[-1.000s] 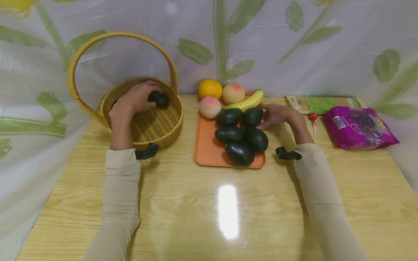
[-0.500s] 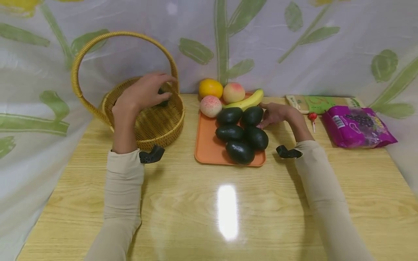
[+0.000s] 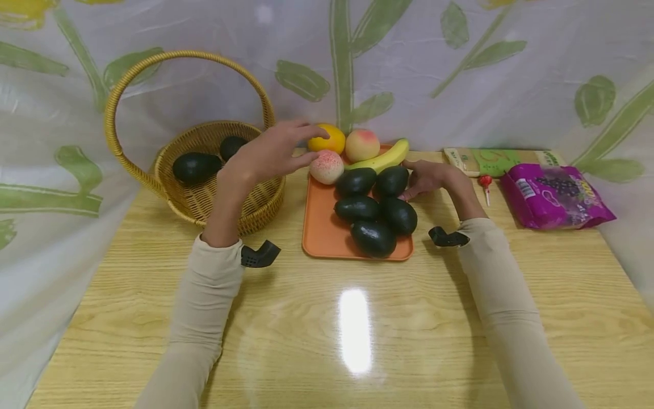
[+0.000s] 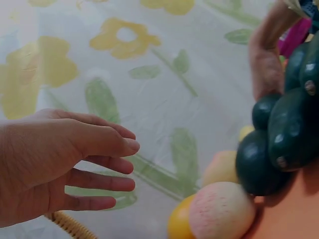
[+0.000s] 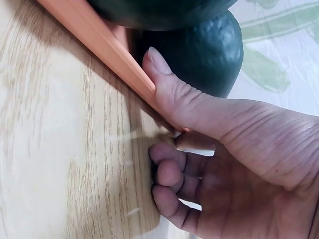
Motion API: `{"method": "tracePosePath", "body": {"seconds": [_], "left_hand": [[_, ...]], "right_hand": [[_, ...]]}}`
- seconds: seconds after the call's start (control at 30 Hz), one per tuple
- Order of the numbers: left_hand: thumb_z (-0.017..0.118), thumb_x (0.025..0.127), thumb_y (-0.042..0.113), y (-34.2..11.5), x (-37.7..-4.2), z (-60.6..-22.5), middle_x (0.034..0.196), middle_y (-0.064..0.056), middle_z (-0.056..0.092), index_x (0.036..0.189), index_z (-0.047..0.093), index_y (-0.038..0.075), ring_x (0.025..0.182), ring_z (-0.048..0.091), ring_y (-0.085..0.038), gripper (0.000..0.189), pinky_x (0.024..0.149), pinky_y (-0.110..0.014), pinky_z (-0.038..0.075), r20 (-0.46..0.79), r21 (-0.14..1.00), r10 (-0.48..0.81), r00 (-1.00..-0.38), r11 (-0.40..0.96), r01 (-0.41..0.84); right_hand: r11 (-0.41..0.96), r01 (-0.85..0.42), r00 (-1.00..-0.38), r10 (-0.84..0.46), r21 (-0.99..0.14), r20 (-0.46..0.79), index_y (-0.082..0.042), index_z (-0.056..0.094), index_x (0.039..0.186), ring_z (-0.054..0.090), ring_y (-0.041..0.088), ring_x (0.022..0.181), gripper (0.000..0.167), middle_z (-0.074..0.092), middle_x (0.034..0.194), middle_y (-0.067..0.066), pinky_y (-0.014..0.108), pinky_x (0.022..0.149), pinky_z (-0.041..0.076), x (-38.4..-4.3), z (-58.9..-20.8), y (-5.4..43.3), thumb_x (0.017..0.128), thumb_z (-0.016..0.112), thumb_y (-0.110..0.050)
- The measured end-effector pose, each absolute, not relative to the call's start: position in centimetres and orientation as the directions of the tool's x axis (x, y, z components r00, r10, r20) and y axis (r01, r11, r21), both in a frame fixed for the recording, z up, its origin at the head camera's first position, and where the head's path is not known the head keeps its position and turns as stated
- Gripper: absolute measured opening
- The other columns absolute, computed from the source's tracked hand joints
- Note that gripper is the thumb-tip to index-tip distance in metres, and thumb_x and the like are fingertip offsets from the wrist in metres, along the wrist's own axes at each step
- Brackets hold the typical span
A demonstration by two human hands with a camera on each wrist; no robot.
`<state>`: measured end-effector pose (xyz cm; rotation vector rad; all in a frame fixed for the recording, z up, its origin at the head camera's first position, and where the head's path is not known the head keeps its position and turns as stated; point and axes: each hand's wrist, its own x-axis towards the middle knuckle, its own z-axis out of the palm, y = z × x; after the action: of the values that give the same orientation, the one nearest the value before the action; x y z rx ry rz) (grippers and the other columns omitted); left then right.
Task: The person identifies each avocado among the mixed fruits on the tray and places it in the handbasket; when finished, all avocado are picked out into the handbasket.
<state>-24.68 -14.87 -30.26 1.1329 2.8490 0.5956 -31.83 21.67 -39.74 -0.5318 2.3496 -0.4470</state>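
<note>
My left hand [image 3: 271,150] hovers between the basket and the tray, holding nothing, its fingers spread toward a speckled peach [image 3: 327,168] and an orange [image 3: 334,138]. At the tray's right side, my right hand [image 3: 429,176] grips the orange tray [image 3: 321,230]. In the right wrist view the thumb lies over the tray's rim [image 5: 124,64], with the fingers curled outside it. Several dark green avocados [image 3: 374,238] sit on the tray, along with a banana [image 3: 390,159] and a second peach [image 3: 363,145]. Two avocados [image 3: 196,168] lie in the yellow wicker basket [image 3: 268,211].
The basket's tall handle [image 3: 191,54] arches over it at the left. To the right are a purple grape-print bag [image 3: 557,196], a red lollipop [image 3: 485,180] and a flat green-and-tan packet [image 3: 503,163]. A flower-print curtain [image 3: 409,74] hangs behind the wooden table [image 3: 286,318].
My left hand has let go of an avocado in the basket, lifted out and moved right toward the peach and orange. My right hand has stayed at the tray's edge.
</note>
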Motion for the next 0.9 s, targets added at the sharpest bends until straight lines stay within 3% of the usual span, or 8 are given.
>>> {"method": "tracePosePath", "body": {"seconds": [0.13,0.33,0.67,0.9], "left_hand": [[0.064,0.104,0.020,-13.7,-24.8,-30.9,0.147,-0.019,0.058,0.143,0.060,0.002,0.127,0.059,-0.035,0.043,0.114,-0.048,0.046,0.095,0.352,0.690,-0.717,0.651,0.673],[0.063,0.103,0.018,-12.2,-24.8,-31.6,0.135,-0.015,0.064,0.140,0.062,0.006,0.120,0.060,-0.033,0.040,0.108,-0.046,0.048,0.012,0.421,0.751,-0.660,0.595,0.685],[0.081,0.092,0.021,-10.0,-23.3,-32.3,0.116,-0.013,0.073,0.131,0.067,0.004,0.104,0.068,-0.028,0.044,0.099,-0.040,0.055,0.030,0.455,0.881,-0.473,0.409,0.791],[0.083,0.091,0.025,-8.3,-22.1,-32.5,0.114,-0.011,0.072,0.138,0.062,0.010,0.103,0.071,-0.023,0.053,0.099,-0.038,0.056,-0.165,0.532,0.891,-0.422,0.441,0.723]], "right_hand": [[0.860,-0.254,-0.688,-0.483,-0.443,-0.542,0.000,0.008,0.167,0.055,0.048,0.137,0.114,0.057,0.143,0.037,0.059,0.120,0.039,-31.8,-39.8,22.0,0.090,0.081,-0.043],[0.854,-0.266,-0.686,-0.493,-0.446,-0.535,0.003,0.006,0.166,0.053,0.050,0.138,0.126,0.056,0.143,0.039,0.060,0.119,0.040,-31.8,-39.7,22.1,0.085,0.082,-0.056],[0.862,-0.263,-0.692,-0.482,-0.433,-0.538,0.003,0.009,0.166,0.051,0.050,0.141,0.110,0.055,0.145,0.038,0.059,0.123,0.035,-31.9,-40.0,21.4,0.092,0.081,-0.037],[0.868,-0.256,-0.690,-0.472,-0.426,-0.548,0.001,0.009,0.166,0.050,0.049,0.142,0.111,0.054,0.147,0.038,0.059,0.125,0.033,-31.9,-39.6,21.5,0.092,0.080,-0.040]]}}
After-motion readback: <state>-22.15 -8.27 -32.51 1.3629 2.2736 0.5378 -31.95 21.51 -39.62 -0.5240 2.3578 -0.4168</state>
